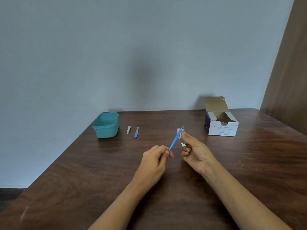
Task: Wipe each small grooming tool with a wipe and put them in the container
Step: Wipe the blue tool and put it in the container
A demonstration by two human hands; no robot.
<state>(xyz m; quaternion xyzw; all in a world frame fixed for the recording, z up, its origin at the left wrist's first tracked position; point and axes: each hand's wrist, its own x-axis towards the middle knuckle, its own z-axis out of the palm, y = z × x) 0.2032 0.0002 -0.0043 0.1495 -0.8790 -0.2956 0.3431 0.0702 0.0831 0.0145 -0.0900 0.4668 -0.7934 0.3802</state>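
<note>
Blue tool (174,141): pinched at lower end by L hand (152,165), frame centre.
White wipe (180,130): pinched against tool tip by R hand (196,151).
Teal container (106,125): centre-left, clipper (128,129) & file (136,132) laid beside.

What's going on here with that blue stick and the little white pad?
A person is cleaning small grooming tools. The left hand holds a blue tool by its lower end, while the right hand pinches a wipe around its tip. A clipper and a file lie on the table beside the teal container, not yet in it. An open box of alcohol swabs stands to the right.
</note>
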